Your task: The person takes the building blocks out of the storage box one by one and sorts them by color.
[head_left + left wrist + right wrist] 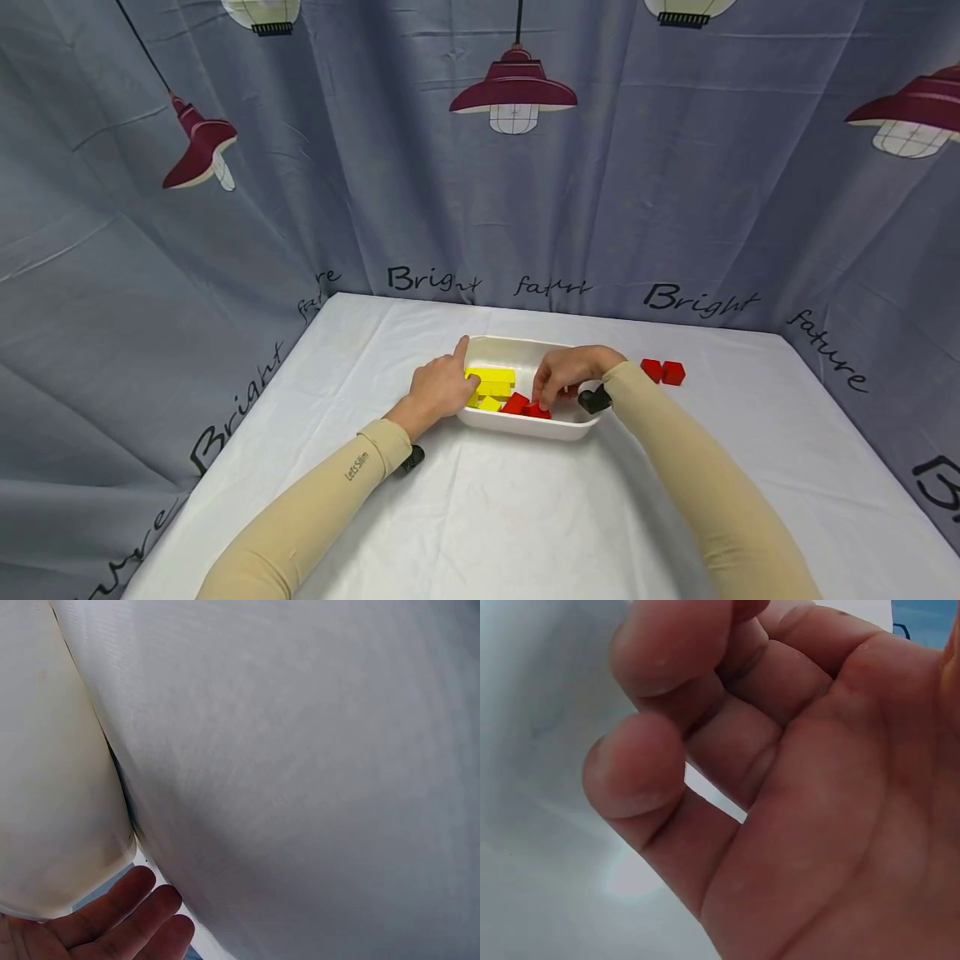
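A white plastic tray [525, 425] with rounded corners stands on the table. My left hand [441, 385] holds its left wall, thumb over the inside and index finger stretched along the rim. In the left wrist view, three fingers of the left hand [124, 919] show beside the tray's outer wall. Several yellow blocks [495, 377] lie in the left part of the tray. My right hand [566, 372] reaches inside and pinches a red block [537, 411], next to another red block [514, 403]. The right wrist view shows curled fingers [637, 765]; the block is hidden there.
Two red blocks, a left one [652, 371] and a right one [673, 373], lie on the white-covered table [510, 517] right of the tray. A grey curtain [420, 183] printed with lamps and lettering hangs behind and at the sides.
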`<act>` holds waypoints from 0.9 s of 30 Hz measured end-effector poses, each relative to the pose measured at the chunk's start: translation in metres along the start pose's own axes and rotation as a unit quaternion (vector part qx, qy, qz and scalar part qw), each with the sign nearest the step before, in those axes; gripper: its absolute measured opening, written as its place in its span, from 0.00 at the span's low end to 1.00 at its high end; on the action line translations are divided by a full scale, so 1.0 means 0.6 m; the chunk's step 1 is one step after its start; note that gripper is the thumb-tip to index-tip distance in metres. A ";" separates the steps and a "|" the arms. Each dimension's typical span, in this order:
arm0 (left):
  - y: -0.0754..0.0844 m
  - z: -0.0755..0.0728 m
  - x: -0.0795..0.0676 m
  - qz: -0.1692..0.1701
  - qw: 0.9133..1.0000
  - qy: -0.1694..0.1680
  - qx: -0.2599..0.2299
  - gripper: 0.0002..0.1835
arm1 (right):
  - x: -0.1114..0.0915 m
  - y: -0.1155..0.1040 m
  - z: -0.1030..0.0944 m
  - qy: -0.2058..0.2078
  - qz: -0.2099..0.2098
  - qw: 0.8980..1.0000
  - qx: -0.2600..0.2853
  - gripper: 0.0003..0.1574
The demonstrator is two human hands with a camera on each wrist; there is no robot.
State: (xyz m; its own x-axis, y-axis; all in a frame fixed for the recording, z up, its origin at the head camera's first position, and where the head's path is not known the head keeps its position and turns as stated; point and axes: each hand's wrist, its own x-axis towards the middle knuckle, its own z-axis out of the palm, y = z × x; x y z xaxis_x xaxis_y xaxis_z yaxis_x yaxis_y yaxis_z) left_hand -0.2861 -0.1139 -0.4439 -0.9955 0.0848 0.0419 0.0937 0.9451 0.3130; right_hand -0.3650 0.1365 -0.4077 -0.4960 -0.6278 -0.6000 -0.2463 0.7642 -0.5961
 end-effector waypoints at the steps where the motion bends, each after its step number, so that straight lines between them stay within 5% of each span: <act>1: 0.000 0.000 0.000 0.001 1.000 0.000 0.000 0.41 | -0.001 0.001 -0.001 -0.001 -0.001 1.000 0.001 0.11; 16: 0.002 0.000 -0.001 -0.003 1.000 -0.003 0.003 0.41 | -0.008 0.001 -0.010 0.034 -0.014 0.999 -0.015 0.12; 27: 0.001 -0.002 -0.002 -0.005 1.000 -0.004 -0.001 0.41 | -0.044 -0.005 -0.026 0.084 -0.030 0.996 -0.030 0.14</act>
State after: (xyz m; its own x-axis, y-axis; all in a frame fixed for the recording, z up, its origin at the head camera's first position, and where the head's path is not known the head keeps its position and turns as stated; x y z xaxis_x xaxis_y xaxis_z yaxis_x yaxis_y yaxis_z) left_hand -0.2850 -0.1134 -0.4427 -0.9964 0.0786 0.0314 0.0845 0.9451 0.3156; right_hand -0.3639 0.1529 -0.3818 -0.6105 -0.6424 -0.4632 -0.3256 0.7368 -0.5926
